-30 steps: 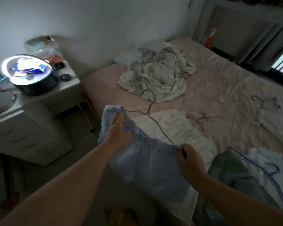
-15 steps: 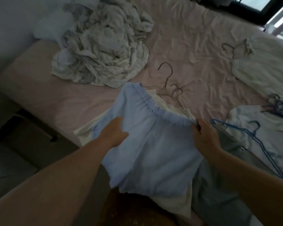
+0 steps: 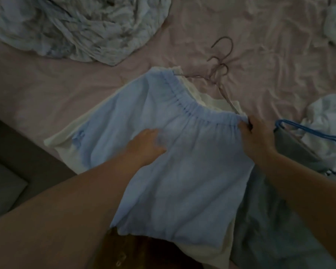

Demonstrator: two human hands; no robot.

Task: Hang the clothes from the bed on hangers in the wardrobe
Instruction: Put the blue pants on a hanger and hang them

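pale blue fabric, one garment [image 3: 178, 171] with a gathered elastic edge, lies spread flat at the near edge of the bed [image 3: 76, 90], on top of one cream-white garment [image 3: 66, 152]. i count three thin wire hanger hooks [image 3: 220, 61] bunched together just beyond the blue garment's elastic edge, and one blue hanger [image 3: 306, 131] to the right, lying on a grey garment [image 3: 275, 220]. one crumpled pale sheet [image 3: 81, 26] sits heaped at upper left; one white garment [image 3: 330, 121] at right edge, another pale piece at the upper right corner, too cropped to identify.

left hand [image 3: 145, 144]: palm down, fingers straight, pressing flat on the blue fabric near its middle, forearm entering from lower left. right hand [image 3: 257, 136]: fingers curled, pinching the right end of the elastic edge, where a wire hanger arm meets it; i cannot tell if the wire itself is gripped. hands are well apart.

blue garment: lightly wrinkled, small darker blue mark near its left edge, lower hem hanging past the bed edge.
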